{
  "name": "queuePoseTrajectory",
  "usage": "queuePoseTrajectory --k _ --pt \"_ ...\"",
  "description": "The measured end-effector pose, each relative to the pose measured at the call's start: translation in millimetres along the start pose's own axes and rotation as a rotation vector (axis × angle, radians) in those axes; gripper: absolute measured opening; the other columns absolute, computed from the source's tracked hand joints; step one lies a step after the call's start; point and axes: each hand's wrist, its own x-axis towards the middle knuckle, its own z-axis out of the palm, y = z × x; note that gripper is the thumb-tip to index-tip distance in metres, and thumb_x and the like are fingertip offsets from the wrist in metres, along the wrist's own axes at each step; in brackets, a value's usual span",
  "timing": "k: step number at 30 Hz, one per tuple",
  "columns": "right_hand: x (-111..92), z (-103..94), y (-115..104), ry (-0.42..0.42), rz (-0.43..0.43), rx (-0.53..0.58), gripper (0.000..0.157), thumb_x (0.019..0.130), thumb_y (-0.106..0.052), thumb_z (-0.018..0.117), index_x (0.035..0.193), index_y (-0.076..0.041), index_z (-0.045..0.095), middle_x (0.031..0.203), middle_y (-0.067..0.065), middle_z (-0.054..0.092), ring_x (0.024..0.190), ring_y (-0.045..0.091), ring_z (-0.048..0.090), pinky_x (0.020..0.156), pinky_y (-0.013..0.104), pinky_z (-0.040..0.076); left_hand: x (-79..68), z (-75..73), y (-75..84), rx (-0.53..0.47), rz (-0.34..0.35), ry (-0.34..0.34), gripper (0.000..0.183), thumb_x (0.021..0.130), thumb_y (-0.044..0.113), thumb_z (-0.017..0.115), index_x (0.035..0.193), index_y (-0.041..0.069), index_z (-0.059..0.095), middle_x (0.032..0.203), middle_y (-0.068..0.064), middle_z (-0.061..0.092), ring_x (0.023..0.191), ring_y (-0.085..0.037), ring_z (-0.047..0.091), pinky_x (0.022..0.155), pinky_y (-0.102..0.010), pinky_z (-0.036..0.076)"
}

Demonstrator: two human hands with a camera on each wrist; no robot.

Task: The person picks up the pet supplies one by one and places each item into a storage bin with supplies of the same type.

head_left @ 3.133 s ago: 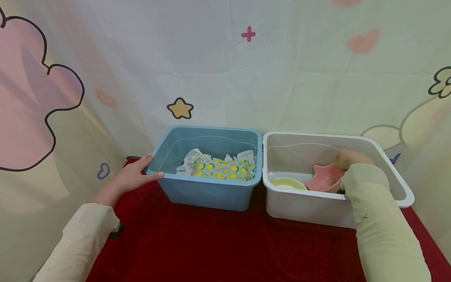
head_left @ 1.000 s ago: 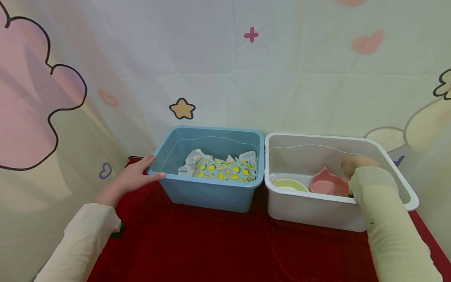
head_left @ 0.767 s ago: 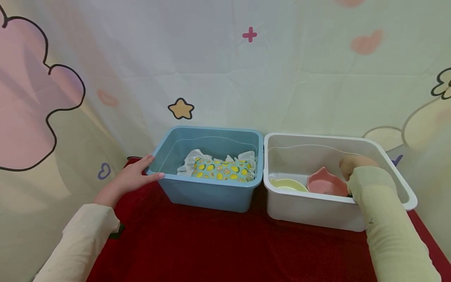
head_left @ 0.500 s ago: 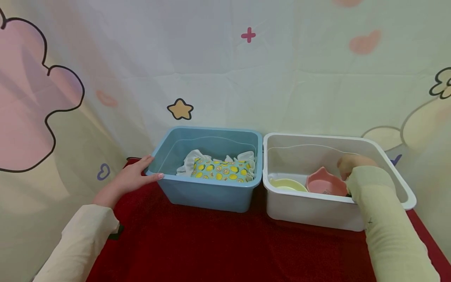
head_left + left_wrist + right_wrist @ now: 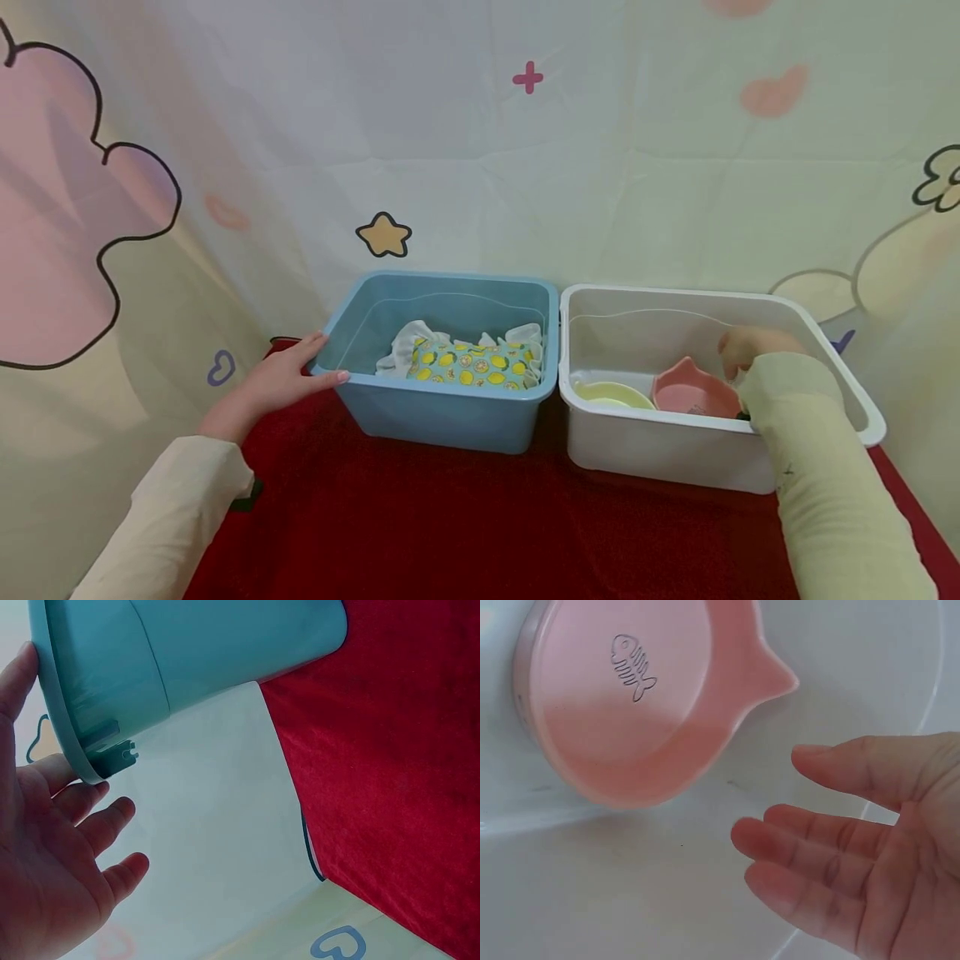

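My right hand (image 5: 753,346) hovers inside the white bin (image 5: 667,450), just right of a pink cat-eared pet bowl (image 5: 693,393). In the right wrist view the bowl (image 5: 652,727) lies upright, a fish skeleton drawn inside; the hand (image 5: 862,855) is apart from it, thumb and fingers spread around nothing. A yellow bowl (image 5: 617,393) sits at the bin's left end, partly hidden by the front wall. My left hand (image 5: 279,382) rests on the left rim of the blue bin (image 5: 450,417); the left wrist view shows its fingers (image 5: 105,825) loosely extended at the rim.
Inside the blue bin lies a small lemon-print cushion (image 5: 472,364) with white ruffles. Both bins stand side by side on a red cloth (image 5: 480,525). A printed curtain (image 5: 600,183) hangs close behind them.
About three seconds ago the pink bowl was tilted at my right hand. Now it lies flat in the white bin, let go, with the hand slightly to its right. My left hand has stayed put.
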Motion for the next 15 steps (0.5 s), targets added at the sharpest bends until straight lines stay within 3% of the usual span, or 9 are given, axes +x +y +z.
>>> queuePoseTrajectory --k 4,7,11,15 --pt "-5 -12.1 -3 -0.039 -0.146 -0.203 0.059 0.070 -0.009 0.063 0.123 0.007 0.041 0.113 0.033 0.040 0.096 0.042 0.042 0.066 0.038 0.048 0.0 -0.4 -0.8 0.000 0.011 0.005 0.089 0.079 0.060 0.048 0.141 0.005 0.016 0.146 -0.021 0.016 0.128 -0.044 0.025 0.094 -0.062 0.030" --pt "-9 -17.1 -8 -0.061 -0.178 -0.237 0.058 0.073 -0.009 0.061 0.124 0.008 0.040 0.113 0.034 0.041 0.099 0.045 0.043 0.070 0.042 0.047 -0.8 -1.3 -0.2 -0.006 0.012 0.002 0.088 0.079 0.059 0.048 0.141 0.005 0.016 0.145 -0.021 0.017 0.127 -0.044 0.026 0.093 -0.062 0.031" --pt "-14 -20.2 -14 -0.089 -0.160 -0.213 0.061 0.076 -0.010 0.059 0.128 0.008 0.034 0.119 0.035 0.038 0.104 0.047 0.042 0.072 0.043 0.047 -1.6 -2.3 2.0 -0.010 0.010 -0.010 0.088 0.080 0.059 0.049 0.141 0.006 0.015 0.145 -0.022 0.017 0.126 -0.044 0.027 0.091 -0.063 0.032" --pt "-19 -25.4 -17 -0.096 -0.229 -0.316 0.058 0.077 -0.011 0.057 0.126 0.012 0.035 0.116 0.035 0.043 0.093 0.042 0.053 0.068 0.039 0.049 -0.5 -2.3 3.6 -0.006 0.011 -0.018 0.088 0.080 0.059 0.048 0.141 0.005 0.016 0.145 -0.023 0.017 0.126 -0.045 0.027 0.091 -0.063 0.032"
